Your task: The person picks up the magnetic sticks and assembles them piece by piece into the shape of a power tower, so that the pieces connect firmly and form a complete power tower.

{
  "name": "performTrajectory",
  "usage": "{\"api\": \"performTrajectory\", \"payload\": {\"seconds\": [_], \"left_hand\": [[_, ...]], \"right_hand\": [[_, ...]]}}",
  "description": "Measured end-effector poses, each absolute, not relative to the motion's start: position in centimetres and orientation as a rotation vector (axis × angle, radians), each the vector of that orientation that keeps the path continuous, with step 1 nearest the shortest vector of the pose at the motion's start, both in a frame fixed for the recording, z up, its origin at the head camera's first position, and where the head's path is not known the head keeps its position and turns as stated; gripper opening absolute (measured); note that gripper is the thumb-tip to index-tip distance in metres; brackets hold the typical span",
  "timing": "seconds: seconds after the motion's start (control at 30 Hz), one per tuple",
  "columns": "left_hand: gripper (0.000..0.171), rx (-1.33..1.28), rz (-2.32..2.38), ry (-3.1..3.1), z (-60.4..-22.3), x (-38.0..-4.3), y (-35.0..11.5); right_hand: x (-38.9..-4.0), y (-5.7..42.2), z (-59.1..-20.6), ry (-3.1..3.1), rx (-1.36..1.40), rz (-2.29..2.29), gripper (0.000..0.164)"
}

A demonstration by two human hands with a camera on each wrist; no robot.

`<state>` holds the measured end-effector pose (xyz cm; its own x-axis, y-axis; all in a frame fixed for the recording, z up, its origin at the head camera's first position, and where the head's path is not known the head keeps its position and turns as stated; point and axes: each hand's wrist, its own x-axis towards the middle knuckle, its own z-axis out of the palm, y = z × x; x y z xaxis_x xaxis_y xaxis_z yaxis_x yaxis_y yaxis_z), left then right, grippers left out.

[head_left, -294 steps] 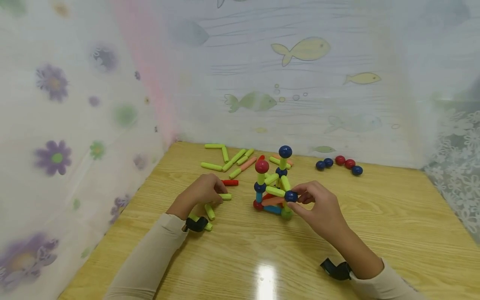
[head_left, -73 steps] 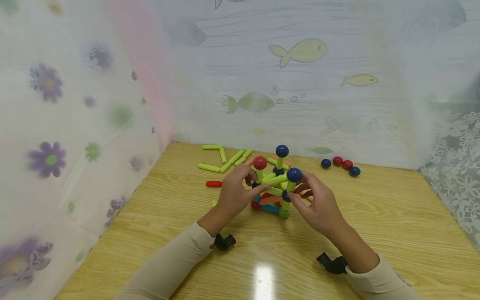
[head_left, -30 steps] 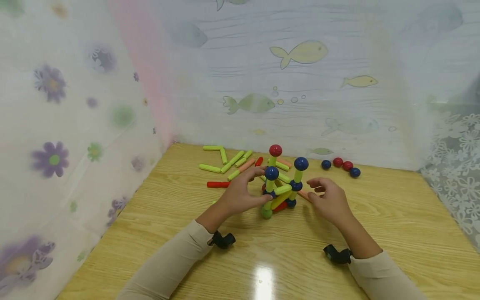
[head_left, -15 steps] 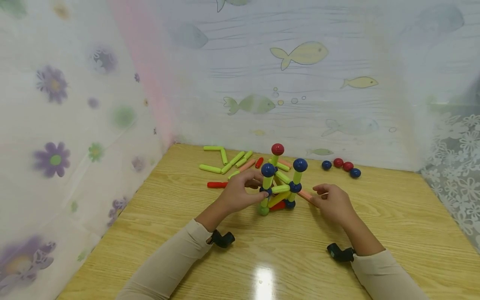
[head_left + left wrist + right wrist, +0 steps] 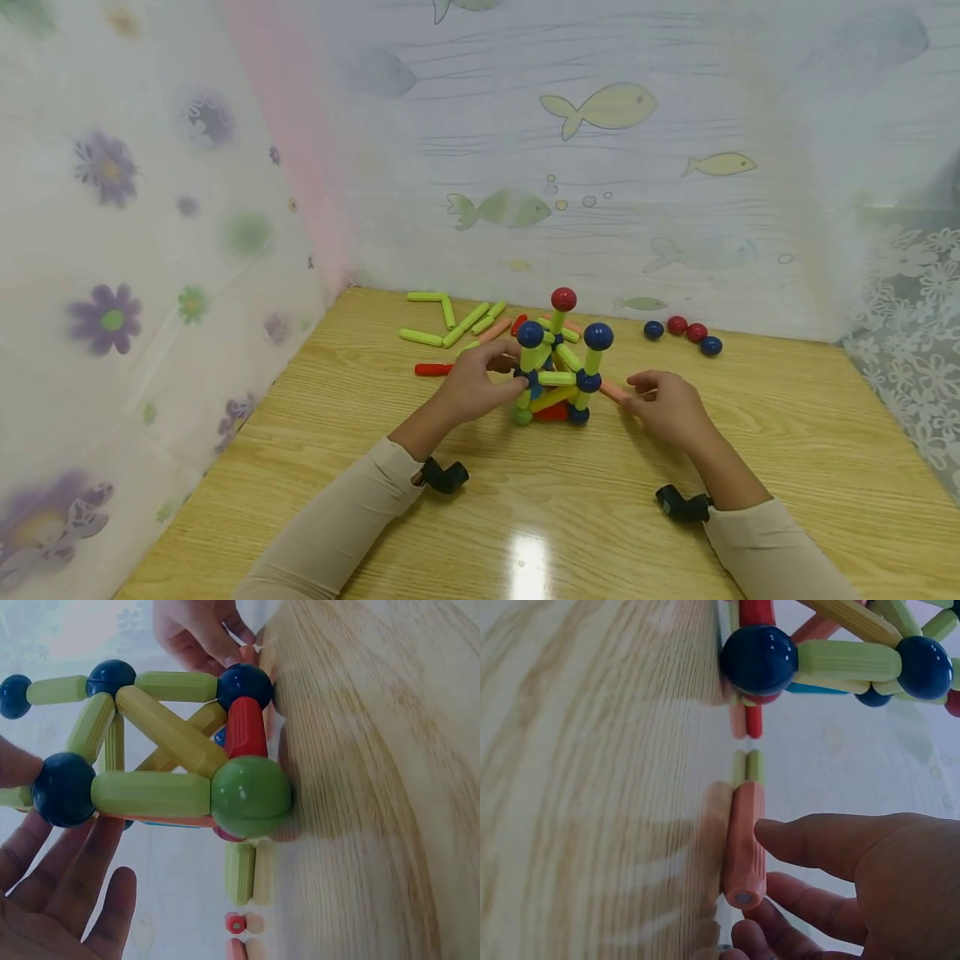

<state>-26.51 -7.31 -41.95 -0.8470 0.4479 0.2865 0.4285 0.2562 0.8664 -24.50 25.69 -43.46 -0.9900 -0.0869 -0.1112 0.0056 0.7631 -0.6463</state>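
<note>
A frame of magnetic sticks and balls stands upright on the table, with blue, red and green balls, such as the lower green ball [image 5: 251, 796]. Two front posts carry blue top balls [image 5: 598, 336]; the back post has a red ball [image 5: 564, 299]. My left hand [image 5: 472, 387] pinches a middle blue ball [image 5: 64, 789] on the left front post, thumb on one side, fingers on the other. To the right of the frame, my right hand [image 5: 667, 410] holds the near end of an orange magnetic stick [image 5: 744, 847] lying on the table, between thumb and fingertips.
Loose yellow-green sticks [image 5: 422, 337] and a few red and orange ones lie at the back left; one red stick [image 5: 433, 369] lies near my left hand. Blue and red balls [image 5: 677, 325] sit in a row at the back right. Fabric walls [image 5: 600, 208] enclose the table.
A third post with a blue top ball has joined the frame since the oldest view. The frame has been turned by my left hand. My right hand left it for the orange stick.
</note>
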Motion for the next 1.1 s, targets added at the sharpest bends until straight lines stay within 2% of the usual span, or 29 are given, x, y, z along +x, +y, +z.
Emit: {"api": "performTrajectory", "payload": {"seconds": [0.27,0.5,0.67,0.83,0.93,1.1], "left_hand": [[0.023,0.845,1.727,2.498,-42.1,-26.8,-7.2],[0.022,0.865,1.710,2.516,-42.1,-26.8,-7.4],[0.019,0.861,1.706,2.524,-42.1,-26.8,-7.4],[0.017,0.855,1.729,2.506,-42.0,-26.8,-7.4],[0.017,0.858,1.742,2.497,-41.8,-26.8,-7.5],[0.016,0.856,1.735,2.502,-41.7,-26.8,-7.5]], "right_hand": [[-24.7,26.5,-43.4,2.815,-0.041,-0.971,0.047],[-24.7,27.0,-43.0,2.819,-0.039,-0.966,0.034],[-24.1,26.7,-41.2,2.905,-0.086,-1.142,0.039],[-22.9,25.9,-38.9,2.908,-0.174,-1.597,0.040],[-22.1,24.8,-38.0,2.721,-0.260,-2.138,0.033],[-21.0,22.7,-37.5,2.218,-0.672,-2.878,0.028]]}}
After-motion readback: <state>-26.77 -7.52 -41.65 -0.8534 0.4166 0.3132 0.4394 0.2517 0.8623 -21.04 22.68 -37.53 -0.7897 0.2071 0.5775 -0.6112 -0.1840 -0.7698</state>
